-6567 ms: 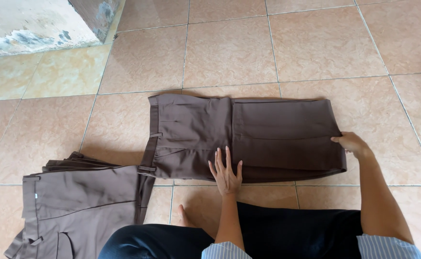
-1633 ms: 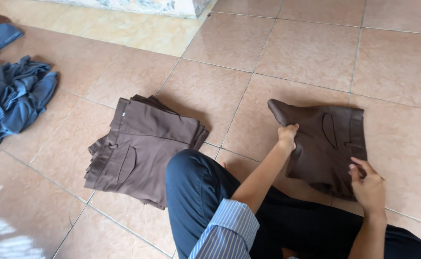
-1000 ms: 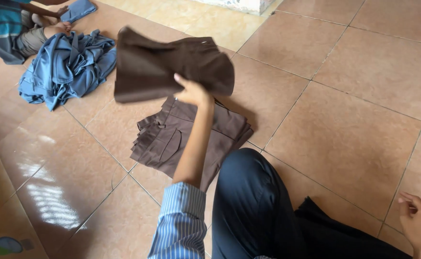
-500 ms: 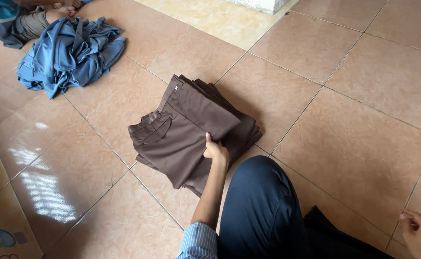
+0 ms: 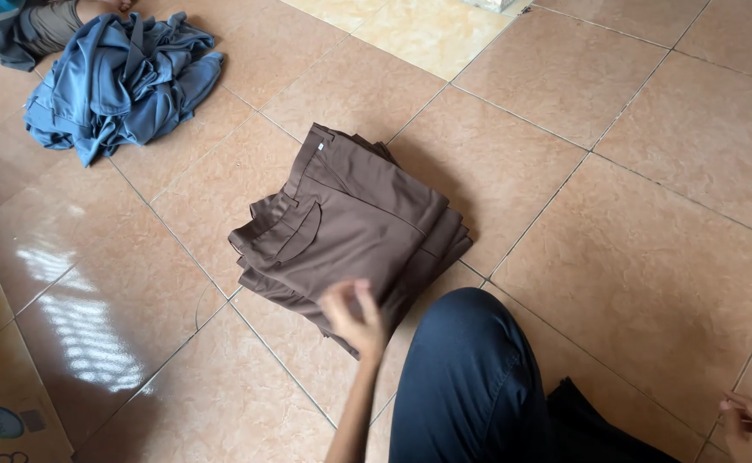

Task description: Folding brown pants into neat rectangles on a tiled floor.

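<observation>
On the tan tiled floor (image 5: 650,257) the folded brown trousers (image 5: 350,227) now top the stack beside the knee (image 5: 470,360) — the left hand (image 5: 354,313) has let go, fingers loose and empty, lifting off its near edge.

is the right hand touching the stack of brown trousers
No, the right hand is at the frame's lower right over the floor tiles, far from the brown trousers.

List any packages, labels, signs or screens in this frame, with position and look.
Cardboard box: bottom-left corner, cut off by the frame; tan, with a blue-and-green printed graphic.
Small tag: on the waistband of the folded brown trousers, mid-floor; tiny, whitish.
No signs or screens.
</observation>
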